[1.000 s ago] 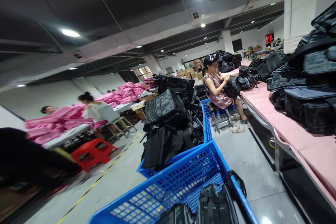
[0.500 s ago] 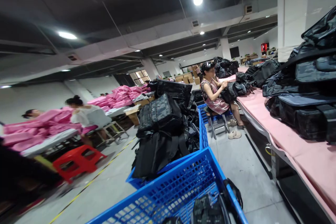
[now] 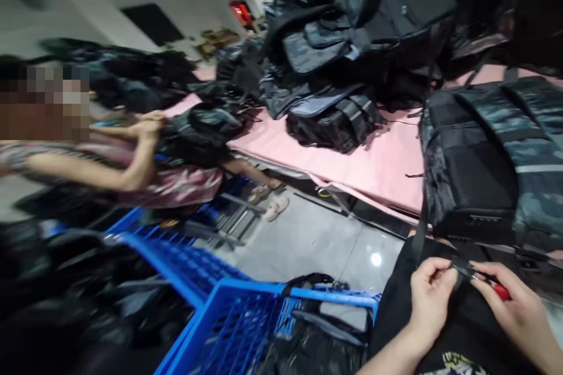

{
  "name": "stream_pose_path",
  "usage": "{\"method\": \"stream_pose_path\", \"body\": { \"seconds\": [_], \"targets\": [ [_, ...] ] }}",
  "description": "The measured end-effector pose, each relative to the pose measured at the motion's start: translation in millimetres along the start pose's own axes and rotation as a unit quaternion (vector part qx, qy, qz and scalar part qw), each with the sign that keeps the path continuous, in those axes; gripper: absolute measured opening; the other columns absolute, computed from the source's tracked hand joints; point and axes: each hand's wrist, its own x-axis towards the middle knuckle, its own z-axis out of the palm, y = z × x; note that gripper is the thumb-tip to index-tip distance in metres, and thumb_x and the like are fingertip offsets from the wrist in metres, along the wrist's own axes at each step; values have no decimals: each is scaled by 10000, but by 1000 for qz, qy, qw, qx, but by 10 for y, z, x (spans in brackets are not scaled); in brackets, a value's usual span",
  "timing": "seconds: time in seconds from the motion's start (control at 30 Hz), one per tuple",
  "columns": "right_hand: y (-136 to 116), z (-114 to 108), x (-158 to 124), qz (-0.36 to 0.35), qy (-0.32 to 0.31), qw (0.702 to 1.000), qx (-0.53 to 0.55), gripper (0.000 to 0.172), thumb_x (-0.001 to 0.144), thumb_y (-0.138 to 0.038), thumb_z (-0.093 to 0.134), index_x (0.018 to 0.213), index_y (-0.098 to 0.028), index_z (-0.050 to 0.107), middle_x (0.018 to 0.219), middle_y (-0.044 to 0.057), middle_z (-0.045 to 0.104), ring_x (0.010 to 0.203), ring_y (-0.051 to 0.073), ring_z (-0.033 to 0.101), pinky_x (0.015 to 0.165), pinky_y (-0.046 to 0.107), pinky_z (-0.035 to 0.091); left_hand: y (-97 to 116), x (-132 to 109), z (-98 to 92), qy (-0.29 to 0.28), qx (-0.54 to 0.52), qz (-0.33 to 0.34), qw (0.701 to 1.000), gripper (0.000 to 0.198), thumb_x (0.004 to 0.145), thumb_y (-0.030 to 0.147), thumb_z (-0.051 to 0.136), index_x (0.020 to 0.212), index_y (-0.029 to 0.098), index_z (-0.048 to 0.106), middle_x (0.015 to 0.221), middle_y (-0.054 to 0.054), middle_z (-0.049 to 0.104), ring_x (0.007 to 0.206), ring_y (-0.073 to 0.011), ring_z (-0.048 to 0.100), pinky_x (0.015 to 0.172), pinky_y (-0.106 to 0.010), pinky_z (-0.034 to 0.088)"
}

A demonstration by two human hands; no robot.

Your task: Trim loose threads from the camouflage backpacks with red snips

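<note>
i'd hold the dk strip [image 3: 463, 268] taut, l hand [image 3: 428, 299] fingers pinched on it, r hand [image 3: 519, 307] fingers clamped on red tool [image 3: 501, 291].

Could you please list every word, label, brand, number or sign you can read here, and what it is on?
None can be read.
Yellowish print on black cloth, bottom edge: blurred.
Pale marks low on the nearest backpack: too small.
Light marks on the red panel in the background: blurred.

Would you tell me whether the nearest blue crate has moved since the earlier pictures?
No, not visibly: the blue crate still stands across the floor from the pink table; the view has turned.
</note>
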Motion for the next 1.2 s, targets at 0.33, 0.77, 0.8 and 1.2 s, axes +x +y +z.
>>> {"method": "stream_pose_path", "body": {
  "seconds": [0.33,0.77,0.8,1.2],
  "targets": [
    [77,15,-22,35,-12,999,24,206,926,-394,520,1035,-229,575,985,21,631,864,157,619,727,219,500,-36,38,-4,15,15,3,1000,258,748,376,712,827,137,653,741,-15,600,690,-120,492,673,-240,401],
    [155,-35,-121,28,3,999,19,186,936,-371,508,1022,-223,582,980,33,633,861,169,617,727,234,503,-106,52,36,20,9,11,1000,262,757,385,706,827,139,650,731,-5,578,688,-119,479,669,-230,392],
    [167,-45,-118,22,9,1000,19,171,938,-364,507,995,-223,585,967,29,636,859,168,619,732,231,503,-102,47,42,20,9,11,1000,267,753,388,709,824,138,647,730,-5,576,687,-120,479,667,-231,391],
    [145,-47,-164,33,7,997,70,134,922,-346,539,970,-240,605,951,2,637,865,142,616,756,186,495,-81,-10,51,13,-10,14,1000,241,761,348,717,818,126,641,725,-4,566,673,-101,456,655,-221,377]
  ]
}}
